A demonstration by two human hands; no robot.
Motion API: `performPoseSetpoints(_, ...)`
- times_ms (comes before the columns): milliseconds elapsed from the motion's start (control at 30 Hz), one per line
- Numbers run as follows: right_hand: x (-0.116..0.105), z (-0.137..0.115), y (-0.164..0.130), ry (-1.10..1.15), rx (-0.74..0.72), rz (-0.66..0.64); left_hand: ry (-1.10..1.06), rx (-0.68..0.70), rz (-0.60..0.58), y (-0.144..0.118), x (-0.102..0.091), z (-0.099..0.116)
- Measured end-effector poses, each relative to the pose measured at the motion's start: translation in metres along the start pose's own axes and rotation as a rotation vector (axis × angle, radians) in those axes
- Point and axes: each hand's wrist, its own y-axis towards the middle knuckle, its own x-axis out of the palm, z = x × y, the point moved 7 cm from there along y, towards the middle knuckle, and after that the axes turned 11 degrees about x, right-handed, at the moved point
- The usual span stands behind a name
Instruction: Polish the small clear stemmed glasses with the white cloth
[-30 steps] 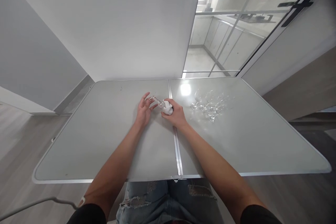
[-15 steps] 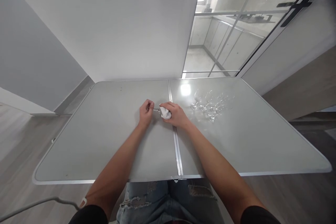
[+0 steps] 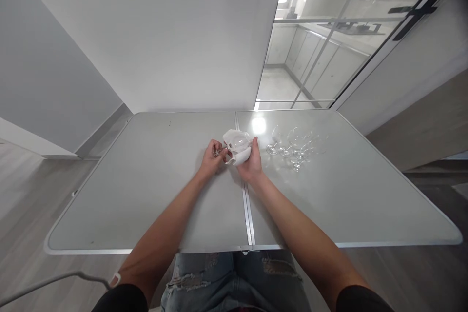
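Note:
My left hand [image 3: 212,157] pinches the foot and stem of a clear wine glass [image 3: 234,145] that lies roughly sideways above the grey table [image 3: 146,195]. My right hand [image 3: 251,161] cups a white cloth [image 3: 237,151] wrapped around the bowl of that glass. Both hands meet over the metal seam [image 3: 247,209] that runs down the middle of the table.
Several clear stemmed glasses [image 3: 294,148] stand in a group on the table to the right of my hands. A white wall panel [image 3: 164,34] rises behind the table, with a glass partition [image 3: 329,48] at the back right. A grey cable [image 3: 54,280] hangs at the lower left.
The white cloth has opened up and moved over the bowl of the glass. My hands have lifted the glass slightly and shifted to the right, and my left fingers have closed on the stem.

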Motion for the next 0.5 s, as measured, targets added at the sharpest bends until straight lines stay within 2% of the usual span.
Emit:
performPoseSetpoints(200,-0.008,-0.010,0.002,0.033,-0.038,0.014,0.325,0.137,-0.156,-0.002,0.005,0.010)
performPoseSetpoints(267,-0.009,-0.014,0.000,0.041,-0.052,0.032,0.374,0.165,-0.214,-0.004,0.009,0.014)
performPoseSetpoints(333,-0.007,-0.018,-0.002,0.057,-0.043,0.024,0.327,0.112,-0.299,-0.006,0.014,0.014)
performPoseSetpoints(433,-0.002,-0.022,-0.005,0.101,0.017,-0.021,0.180,-0.055,-0.431,-0.012,0.021,0.009)
performPoseSetpoints(500,0.000,-0.022,-0.005,0.116,0.052,-0.043,0.135,-0.111,-0.440,-0.013,0.021,0.006)
